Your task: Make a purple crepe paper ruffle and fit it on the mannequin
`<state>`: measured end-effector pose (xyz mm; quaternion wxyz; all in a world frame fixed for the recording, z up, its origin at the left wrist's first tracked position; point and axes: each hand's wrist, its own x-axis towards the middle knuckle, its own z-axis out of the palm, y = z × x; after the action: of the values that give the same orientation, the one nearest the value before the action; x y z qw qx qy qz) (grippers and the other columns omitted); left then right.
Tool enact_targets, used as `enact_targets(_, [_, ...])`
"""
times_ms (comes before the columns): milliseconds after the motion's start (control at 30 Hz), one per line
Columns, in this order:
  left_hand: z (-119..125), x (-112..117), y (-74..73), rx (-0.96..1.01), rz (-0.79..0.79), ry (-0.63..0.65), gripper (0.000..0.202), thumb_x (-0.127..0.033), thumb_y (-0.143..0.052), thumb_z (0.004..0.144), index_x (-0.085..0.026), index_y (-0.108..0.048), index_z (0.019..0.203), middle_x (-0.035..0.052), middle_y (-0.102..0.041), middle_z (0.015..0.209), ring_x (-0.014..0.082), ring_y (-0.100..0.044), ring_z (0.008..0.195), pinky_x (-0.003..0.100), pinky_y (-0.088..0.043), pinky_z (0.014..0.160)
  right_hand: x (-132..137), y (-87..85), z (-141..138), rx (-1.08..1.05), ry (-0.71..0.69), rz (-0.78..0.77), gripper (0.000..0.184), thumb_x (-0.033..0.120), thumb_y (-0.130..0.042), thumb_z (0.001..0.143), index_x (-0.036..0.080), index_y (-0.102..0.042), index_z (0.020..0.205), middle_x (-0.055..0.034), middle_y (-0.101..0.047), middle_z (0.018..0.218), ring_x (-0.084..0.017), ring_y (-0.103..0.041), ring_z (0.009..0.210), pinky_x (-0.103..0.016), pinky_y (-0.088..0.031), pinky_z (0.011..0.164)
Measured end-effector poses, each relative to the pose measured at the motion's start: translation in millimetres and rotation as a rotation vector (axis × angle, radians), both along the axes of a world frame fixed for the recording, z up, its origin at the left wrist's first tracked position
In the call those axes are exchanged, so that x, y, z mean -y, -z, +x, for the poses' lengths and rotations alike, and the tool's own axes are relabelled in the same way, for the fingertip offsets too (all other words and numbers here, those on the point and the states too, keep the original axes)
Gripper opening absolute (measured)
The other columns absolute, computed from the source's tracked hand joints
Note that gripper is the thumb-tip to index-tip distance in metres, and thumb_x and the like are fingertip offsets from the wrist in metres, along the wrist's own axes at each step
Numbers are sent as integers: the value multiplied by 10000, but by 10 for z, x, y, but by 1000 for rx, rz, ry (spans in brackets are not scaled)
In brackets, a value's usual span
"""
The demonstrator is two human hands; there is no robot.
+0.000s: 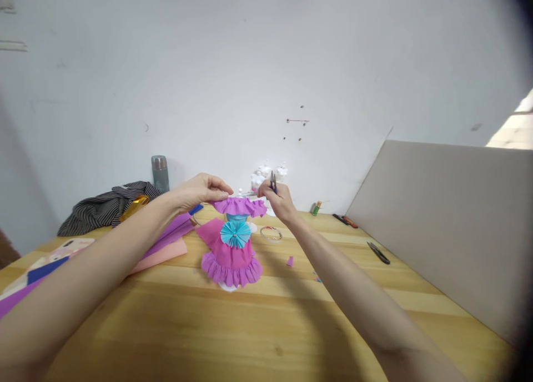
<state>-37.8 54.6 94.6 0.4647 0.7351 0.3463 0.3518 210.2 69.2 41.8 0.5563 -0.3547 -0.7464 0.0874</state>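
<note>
- Fingers [220, 190] of our left hand [200, 190] pinch the purple collar ruffle [244, 206]; our right hand [281, 201] grips small snips [272, 181].
- Skirt [231, 257] and blue rosette [235, 234] look finished; the collar ruffle, we judge, is not yet done.

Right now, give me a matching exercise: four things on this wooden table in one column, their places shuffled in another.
1 grey metal flask
2 blue pleated paper rosette
3 black thread snips lying flat
4 small purple paper scrap

A on the pink paper dress
B by the wall, beside the striped cloth
C just right of the dress
D near the grey board

Pairs: 1-B, 2-A, 3-D, 4-C
</note>
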Motion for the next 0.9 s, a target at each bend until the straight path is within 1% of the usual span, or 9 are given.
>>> enact_targets(67, [-10,53,-39,-4,27,-25,225,-165,-781,617,-117,-755,835,19,-698,720,88,-555,626,208,-443,610,24,1,19,-8,7,34,235,242,-457,802,202,-521,580,-4,-569,604,-167,-539,617,-296,-414,607])
enact_targets(167, [-25,144,-89,-24,76,-74,211,-140,-753,645,-112,-749,854,6,-676,687,82,-553,608,204,-447,601,85,6,44,-19,24,107,266,269,-451,847,211,-508,594,-8,-575,627,-170,-549,637,-306,-431,628])
enact_targets(267, [-35,225,-102,-12,120,-79,234,-126,-739,653,-110,-741,887,-6,-658,674,88,-572,616,209,-471,610,164,15,52,-24,57,191,312,304,-435,902,217,-503,610,-20,-576,660,-175,-543,653,-324,-437,663])
enact_targets(400, [-41,293,-59,5,199,-68,291,-145,-731,661,-110,-736,950,-4,-664,695,107,-605,646,228,-506,647,251,27,40,-2,91,268,355,352,-419,944,221,-502,625,-32,-571,675,-187,-547,671,-338,-439,674])
enact_targets(533, [-51,328,8,-31,336,-92,287,-196,-736,675,-123,-748,953,31,-701,780,138,-627,716,255,-525,698,292,32,31,8,122,313,377,374,-398,961,223,-505,632,-40,-574,689,-192,-552,675,-340,-450,667])
enact_targets(633, [-63,358,40,-75,471,-99,225,-216,-720,706,-146,-759,916,57,-733,882,165,-645,797,281,-529,770,303,33,26,-3,150,347,370,353,-388,962,227,-498,632,-44,-579,703,-195,-553,682,-344,-456,667])
enact_targets(700, [-70,382,52,-100,545,-101,217,-218,-707,728,-157,-761,929,64,-742,923,177,-651,843,287,-524,808,308,33,18,-10,168,368,357,327,-395,955,228,-495,627,-46,-580,700,-198,-554,684,-348,-456,667])
enact_targets(800, [-66,423,69,-146,615,-112,226,-208,-693,748,-176,-757,962,61,-746,946,176,-653,839,287,-524,806,328,38,-4,-22,197,394,346,294,-391,951,230,-500,629,-50,-580,699,-200,-553,679,-353,-456,665])
enact_targets(900, [-34,474,101,-204,686,-158,183,-179,-678,760,-186,-758,924,57,-752,929,179,-655,826,294,-517,813,369,42,-36,-20,225,411,341,278,-380,950,233,-507,637,-49,-576,696,-204,-551,687,-357,-453,666])
